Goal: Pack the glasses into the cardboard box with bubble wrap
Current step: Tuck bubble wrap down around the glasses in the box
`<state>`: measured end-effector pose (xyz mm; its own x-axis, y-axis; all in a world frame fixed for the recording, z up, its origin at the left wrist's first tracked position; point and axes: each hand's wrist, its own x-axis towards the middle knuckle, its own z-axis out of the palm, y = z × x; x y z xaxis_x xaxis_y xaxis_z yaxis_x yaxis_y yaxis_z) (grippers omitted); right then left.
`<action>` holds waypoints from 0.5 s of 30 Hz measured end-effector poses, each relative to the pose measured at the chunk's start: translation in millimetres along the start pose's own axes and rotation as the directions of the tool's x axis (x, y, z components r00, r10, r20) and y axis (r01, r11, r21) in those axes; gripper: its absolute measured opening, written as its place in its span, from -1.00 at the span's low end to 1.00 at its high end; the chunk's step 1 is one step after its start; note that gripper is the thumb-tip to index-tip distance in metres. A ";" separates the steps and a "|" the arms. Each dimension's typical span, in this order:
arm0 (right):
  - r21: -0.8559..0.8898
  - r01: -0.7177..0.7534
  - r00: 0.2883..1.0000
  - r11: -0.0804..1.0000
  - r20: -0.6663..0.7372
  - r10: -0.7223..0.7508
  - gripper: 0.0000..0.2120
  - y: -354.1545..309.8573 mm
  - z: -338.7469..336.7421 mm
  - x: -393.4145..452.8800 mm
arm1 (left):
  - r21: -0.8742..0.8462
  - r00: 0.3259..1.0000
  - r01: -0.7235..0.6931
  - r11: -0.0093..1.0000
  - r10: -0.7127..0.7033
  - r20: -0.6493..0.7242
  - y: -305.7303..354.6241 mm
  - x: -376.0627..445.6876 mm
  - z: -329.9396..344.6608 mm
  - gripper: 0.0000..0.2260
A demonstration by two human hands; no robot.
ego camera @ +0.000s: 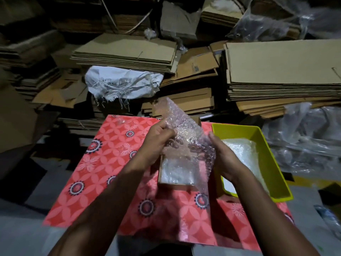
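From the head camera, beyond both hands rise stacks of flattened brown corrugated cardboard sheets, and a frayed white woven sack is wedged among them. Crumpled clear plastic sheeting lies out past the right hand.

The left hand pinches the upper left edge of a clear, knobbly sheet of bubble wrap with curled fingers. The right hand grips the sheet's right side, thumb on top. The sheet stands up between the hands and drapes down, hiding most of the small open brown cardboard box just beneath them. In the box lies a pale wrapped bundle; I cannot tell what it holds.

Just right of the right hand sits a rectangular yellow plastic tub holding more white wrapped material. Box and tub rest on a table under a coral-red flower-patterned cloth.
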<state>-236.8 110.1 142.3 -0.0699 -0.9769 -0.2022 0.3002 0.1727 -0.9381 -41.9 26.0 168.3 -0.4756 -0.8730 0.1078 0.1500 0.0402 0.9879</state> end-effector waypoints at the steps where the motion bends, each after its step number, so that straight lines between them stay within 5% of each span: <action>1: -0.067 0.053 0.998 0.996 0.029 -0.051 -0.33 -8.5 7.8 3.0 | 0.074 1.000 -0.021 0.997 0.021 0.000 2.9 -2.3 -2.2 -0.87; 5: -0.298 0.266 0.964 0.917 0.097 -0.248 -0.58 -32.4 21.9 11.9 | 0.152 0.996 -0.079 0.985 0.083 -0.017 5.4 -4.8 -17.0 -0.93; 10: -0.292 0.402 0.915 0.868 0.152 -0.372 -0.70 -49.9 25.9 12.4 | 0.091 0.992 -0.099 0.991 0.105 -0.064 13.1 -1.6 -23.7 -0.79; 15: -0.378 0.445 0.894 0.812 0.243 -0.377 -0.62 -55.1 23.4 14.1 | -0.064 0.992 -0.067 0.996 0.059 -0.112 13.1 4.7 -25.9 -0.57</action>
<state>-232.1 83.9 197.7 0.0551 -0.9688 0.2416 -0.1467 -0.2472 -0.9578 -19.7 9.9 178.9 -0.3659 -0.9181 0.1527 0.2369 0.0668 0.9692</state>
